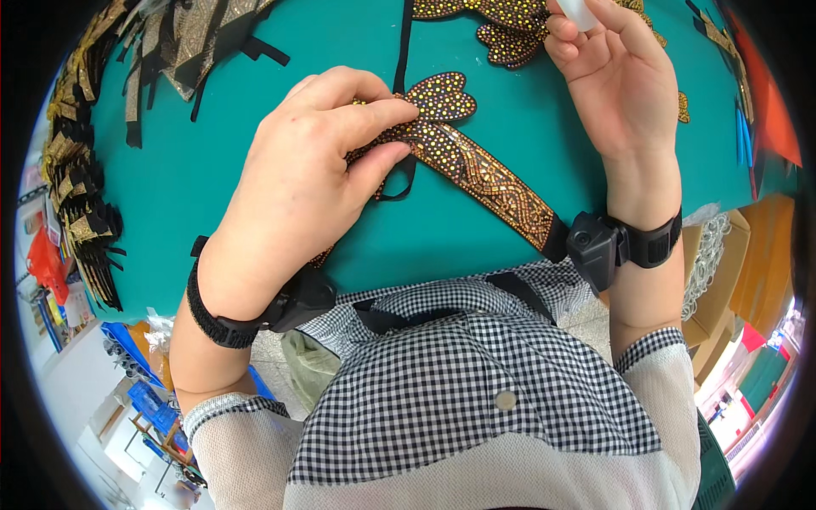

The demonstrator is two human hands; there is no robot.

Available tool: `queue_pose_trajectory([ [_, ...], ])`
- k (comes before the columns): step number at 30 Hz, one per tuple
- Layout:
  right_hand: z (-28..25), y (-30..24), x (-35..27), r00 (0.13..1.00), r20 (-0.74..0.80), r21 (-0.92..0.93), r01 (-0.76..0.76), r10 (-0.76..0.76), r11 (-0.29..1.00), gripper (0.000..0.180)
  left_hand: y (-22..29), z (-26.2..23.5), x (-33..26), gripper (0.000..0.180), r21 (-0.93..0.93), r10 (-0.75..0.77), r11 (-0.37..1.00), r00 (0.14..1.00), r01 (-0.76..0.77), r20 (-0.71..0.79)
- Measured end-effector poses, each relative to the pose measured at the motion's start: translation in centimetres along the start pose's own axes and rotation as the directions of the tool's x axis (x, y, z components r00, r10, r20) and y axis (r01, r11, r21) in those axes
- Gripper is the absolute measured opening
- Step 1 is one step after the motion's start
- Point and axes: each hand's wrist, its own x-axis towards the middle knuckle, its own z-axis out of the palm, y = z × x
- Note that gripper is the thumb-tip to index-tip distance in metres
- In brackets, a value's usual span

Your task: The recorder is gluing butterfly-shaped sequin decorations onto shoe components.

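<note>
My left hand (310, 153) pinches a black, gold-dotted ornament with rounded petal lobes (442, 96) between thumb and fingers. Its middle is partly hidden under the fingers. From it a black band with copper and gold patterning (493, 187) slants down toward the table's near edge. A thin black cord loop (408, 183) shows below the thumb. Raised at the upper right, my right hand (620, 85) has its fingers closed around a small whitish translucent piece (578, 13). The top edge cuts that piece off, so its kind is unclear.
More gold-dotted black pieces (510, 42) lie at the far side of the green table (501, 110). Glittery gold and black strips (183, 51) are spread at the upper left, with bundles of them (81, 187) along the left edge. A cardboard box (722, 263) stands right of the table.
</note>
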Motion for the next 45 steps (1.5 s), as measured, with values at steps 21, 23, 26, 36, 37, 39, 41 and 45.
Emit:
queue_pose_trajectory([
  [21, 0.0, -0.7, 0.1, 0.998, -0.051, 0.094, 0.042, -0.037, 0.995, 0.029, 0.7, -0.3, -0.5, 0.029, 0.162, 0.117, 0.979, 0.992, -0.124, 0.057],
  [23, -0.9, -0.5, 0.5, 0.998, -0.055, 0.102, 0.048, -0.042, 0.994, 0.031, 1.0, -0.2, -0.9, 0.036, 0.162, 0.113, 0.979, 0.991, -0.123, 0.074],
  [26, -3.2, -0.9, 0.9, 0.972, 0.234, 0.163, -0.037, -0.002, 0.986, 0.027, 1.5, 0.0, -1.2, 0.045, 0.168, 0.097, 0.980, 0.992, -0.110, 0.081],
  [36, -2.7, -1.3, 0.6, 0.976, 0.215, 0.156, -0.065, 0.030, 0.986, 0.024, 1.7, 0.0, -1.8, 0.060, 0.143, 0.068, 0.986, 0.991, -0.084, 0.113],
  [37, -2.6, -1.3, 0.6, 0.981, 0.191, 0.146, -0.055, 0.026, 0.988, 0.024, 1.6, 0.1, -1.9, 0.059, 0.149, 0.074, 0.985, 0.991, -0.090, 0.109],
  [39, -2.4, -1.3, 0.4, 0.982, 0.186, 0.131, -0.045, 0.020, 0.990, 0.024, 1.5, 0.1, -2.0, 0.059, 0.152, 0.078, 0.984, 0.991, -0.094, 0.105],
  [41, -2.2, -1.4, 0.4, 0.984, 0.180, 0.113, -0.034, 0.013, 0.993, 0.024, 1.4, -0.1, -2.0, 0.056, 0.143, 0.093, 0.984, 0.991, -0.106, 0.094],
  [45, -2.4, -1.3, 0.4, 0.980, 0.196, 0.110, -0.048, 0.026, 0.993, 0.024, 1.0, 0.0, -1.9, 0.053, 0.134, 0.124, 0.982, 0.989, -0.135, 0.082],
])
